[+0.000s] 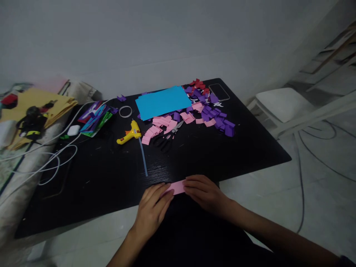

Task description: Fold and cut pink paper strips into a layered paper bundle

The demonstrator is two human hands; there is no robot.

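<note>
A pink paper strip [178, 187] lies at the front edge of the black table, stretched between my two hands. My left hand [154, 204] has its fingers closed on the strip's left end. On the right end, the fingers of my right hand [202, 191] are pressed together over the paper. Ahead of my hands are black-handled scissors [167, 140], partly over folded pink paper pieces [152, 133]. A yellow glue gun [130, 133] lies to their left, a pale glue stick [143, 157] reaching from it toward me.
Blue paper sheets [164, 102] lie at the back, beside a heap of purple folded pieces [218, 116] and a phone [219, 92]. A tape roll [125, 111], coloured paper bundles [96, 118] and white cables [57, 159] occupy the left. A white stool [282, 104] stands at right.
</note>
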